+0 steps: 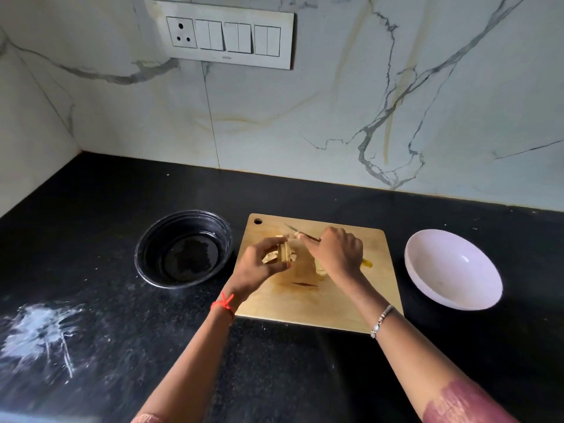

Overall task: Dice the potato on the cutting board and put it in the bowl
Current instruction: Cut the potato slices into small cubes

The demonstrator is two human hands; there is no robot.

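Potato [284, 254], cut into pale slices, stands bunched on edge near the middle of the wooden cutting board [305, 309]. A second piece [319, 269] lies just beside it, partly under our right hand.

Nearest us, a red thread [224, 305] circles our left wrist and a beaded bracelet [380, 320] our right. White powder [39, 334] smears the black counter [91, 227] at the near left.

Our left hand [259, 264] curls thumb and fingers round the bunch of slices and pinches it together. Our right hand [338, 254] is closed round the handle of a knife [306, 235], with the forefinger stretched along it. The blade points away and to the left, just past the slices.

A black bowl [141, 254], its bottom glistening, sits just left of the board. A white bowl [451, 270] sits near the board's right edge. Behind, the marble wall [305, 117] carries a switch panel [225, 35].
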